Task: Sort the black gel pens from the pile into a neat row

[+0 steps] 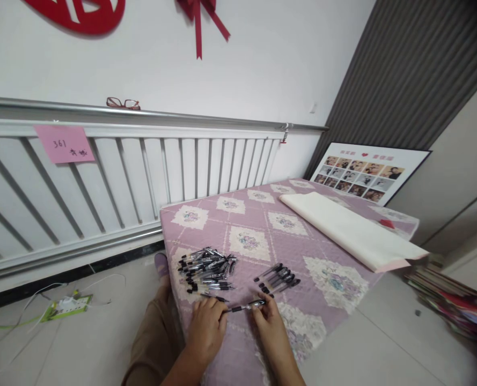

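Both my hands hold one black-capped pen [244, 307] level over the pink quilted surface [262, 236]. My left hand [206, 327] pinches its left end and my right hand [268, 321] pinches its right end, fingers closed. Just beyond my left hand lies a loose pile of pens [206, 269]. A small neat row of capped pens [278, 279] lies beyond my right hand.
A folded cream cloth [351, 230] lies across the far right of the surface. A white radiator [141, 177] with a pink note [64, 143] runs along the wall, glasses [123, 103] on top. A framed photo collage [362, 171] leans at the right. A power strip [67, 306] sits on the floor.
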